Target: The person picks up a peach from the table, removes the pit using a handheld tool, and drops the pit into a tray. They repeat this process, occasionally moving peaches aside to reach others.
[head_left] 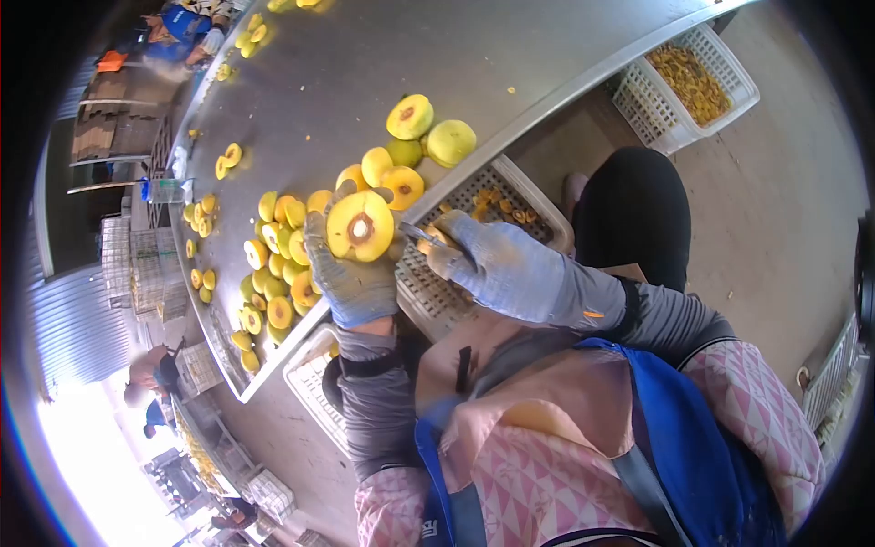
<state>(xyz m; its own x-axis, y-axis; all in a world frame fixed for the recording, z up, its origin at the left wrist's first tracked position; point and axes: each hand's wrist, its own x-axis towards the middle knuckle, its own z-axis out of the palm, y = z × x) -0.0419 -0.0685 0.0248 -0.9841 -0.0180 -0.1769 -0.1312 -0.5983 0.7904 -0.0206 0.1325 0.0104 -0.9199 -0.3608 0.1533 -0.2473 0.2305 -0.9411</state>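
My left hand (354,283), in a grey-blue glove, grips a halved yellow peach (346,223) with its cut face up; a pale spot shows in the middle of its brown pit hollow. My gloved right hand (501,264) is closed around a small tool with a short metal blade (415,233), whose full shape is hidden by the fingers. The blade points at the peach half, a little apart from it. Beyond my left hand, more peach halves (401,186) lie on the metal table (365,55).
Under the table edge stands a white crate (547,214) with brown-orange scraps in it. Another crate (679,137) at the upper right holds many scraps. A further white crate (310,383) is at lower left. Another person in blue (178,32) is across the table.
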